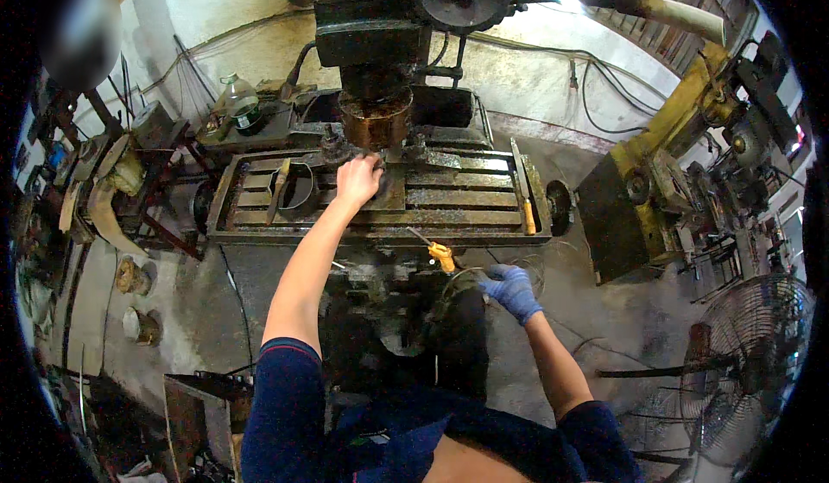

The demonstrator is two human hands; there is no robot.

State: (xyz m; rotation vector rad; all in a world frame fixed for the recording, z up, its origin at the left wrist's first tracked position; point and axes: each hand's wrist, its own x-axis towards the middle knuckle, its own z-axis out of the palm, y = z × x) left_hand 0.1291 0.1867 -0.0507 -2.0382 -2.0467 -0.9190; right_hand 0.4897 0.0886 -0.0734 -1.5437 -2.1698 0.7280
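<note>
My bare left hand (359, 181) is at the machine's slotted table (466, 213), just under the dark round cutter head (376, 118). Its fingers are curled together, and what they hold, if anything, is hidden. In a blue glove, my right hand (513, 292) is closed lower down in front of the table, beside a thin round rim that looks like a handwheel (451, 291); its grip is hard to make out. Between my hands, a yellow air blow gun (441, 257) hangs at the table's front edge. A round pot (300, 191) and a brush (278, 191) sit left of my left hand.
A file with a wooden handle (523, 191) lies along the table's right end. Beyond that end is a dark side handwheel (560, 206). A yellow-green machine (635, 181) stands right, a large fan (743, 371) lower right. A clear jug (240, 103) stands back left.
</note>
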